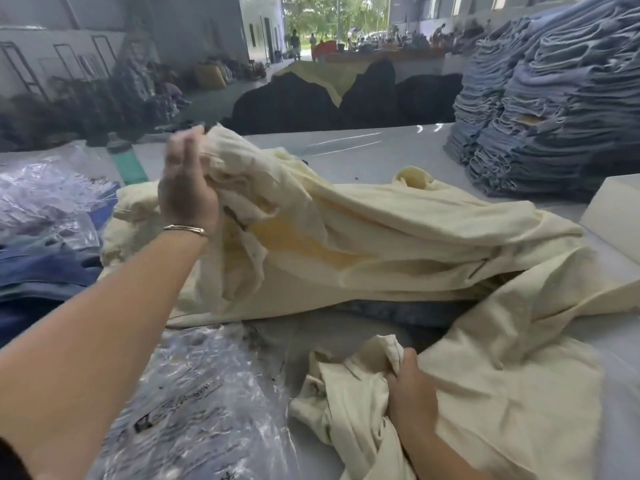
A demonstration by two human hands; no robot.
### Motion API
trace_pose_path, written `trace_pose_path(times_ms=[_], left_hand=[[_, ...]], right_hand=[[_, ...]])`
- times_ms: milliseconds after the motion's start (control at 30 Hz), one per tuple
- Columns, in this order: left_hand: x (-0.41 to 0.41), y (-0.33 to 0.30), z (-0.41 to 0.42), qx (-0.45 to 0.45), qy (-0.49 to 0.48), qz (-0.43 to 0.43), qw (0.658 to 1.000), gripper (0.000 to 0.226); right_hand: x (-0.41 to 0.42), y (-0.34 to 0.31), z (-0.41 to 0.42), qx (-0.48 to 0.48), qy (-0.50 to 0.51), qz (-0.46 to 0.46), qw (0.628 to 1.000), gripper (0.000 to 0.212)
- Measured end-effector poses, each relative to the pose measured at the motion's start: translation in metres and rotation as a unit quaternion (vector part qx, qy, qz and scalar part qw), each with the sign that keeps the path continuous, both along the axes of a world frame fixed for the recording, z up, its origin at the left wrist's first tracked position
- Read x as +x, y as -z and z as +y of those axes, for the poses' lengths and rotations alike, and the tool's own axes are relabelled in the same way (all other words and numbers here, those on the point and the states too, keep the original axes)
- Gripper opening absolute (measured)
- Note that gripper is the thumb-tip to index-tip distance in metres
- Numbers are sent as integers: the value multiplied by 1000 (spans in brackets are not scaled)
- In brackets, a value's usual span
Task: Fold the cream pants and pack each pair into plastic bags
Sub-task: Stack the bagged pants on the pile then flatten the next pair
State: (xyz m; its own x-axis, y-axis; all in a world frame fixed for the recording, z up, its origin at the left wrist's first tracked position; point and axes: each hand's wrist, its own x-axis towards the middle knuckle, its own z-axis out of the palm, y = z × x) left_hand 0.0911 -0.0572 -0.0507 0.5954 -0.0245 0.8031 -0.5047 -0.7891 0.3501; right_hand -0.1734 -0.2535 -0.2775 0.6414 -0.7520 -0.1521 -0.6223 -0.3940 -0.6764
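Cream pants (398, 233) lie in a loose heap across the middle of the table. My left hand (187, 192) is raised at the heap's far left end and grips a bunched fold of cream cloth, lifting it off the table. My right hand (412, 393) is low at the near edge, clenched on the crumpled waistband end of another cream pair (502, 375) that trails to the right. A pile of clear plastic bags (194, 403) lies at the near left, under my left forearm.
A tall stack of folded blue denim (554, 109) fills the far right. More plastic bags (45, 199) and dark blue garments (45, 271) lie at the left. A green bottle (126, 161) stands behind them. A white block (616, 216) sits at the right edge. Dark garment piles (329, 102) lie beyond the table.
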Motion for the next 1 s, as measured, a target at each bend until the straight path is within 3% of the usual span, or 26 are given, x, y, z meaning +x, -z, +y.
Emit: trace_pose_path(times_ms=[100, 167, 233, 367, 467, 500, 600, 633, 800, 867, 933, 1000], left_hand=[[12, 39, 5, 288, -1, 13, 958, 68], [16, 80, 8, 452, -34, 100, 885, 68], [21, 110, 11, 523, -35, 223, 822, 62], [38, 112, 5, 498, 27, 336, 799, 51], [34, 90, 0, 508, 30, 382, 772, 41], [26, 83, -1, 515, 13, 359, 779, 40], [-10, 70, -10, 454, -66, 214, 863, 40], [-26, 66, -15, 441, -76, 179, 876, 38], [-97, 58, -23, 411, -85, 223, 880, 36], [-129, 57, -30, 361, -23, 249, 898, 41], [-170, 54, -38, 252, 143, 340, 895, 48], [-222, 43, -44, 167, 374, 424, 808, 66]], right_hand=[[2, 4, -4, -23, -6, 28, 999, 14], [3, 6, -6, -31, -3, 31, 999, 14], [4, 9, -6, -35, -2, 24, 999, 12], [4, 11, -10, -15, -10, 22, 1000, 12], [2, 3, -21, 83, -24, -11, 996, 13], [2, -2, -24, 134, -19, -34, 990, 12], [-4, -17, -26, 258, 5, -67, 964, 11], [-6, -23, -25, 288, 14, -71, 955, 12], [-28, -60, -21, 375, 49, -145, 914, 23], [-41, -83, -18, 410, 47, -189, 891, 22], [-54, -103, -14, 444, 6, -227, 867, 21], [-71, -122, -10, 462, -73, -245, 850, 21]])
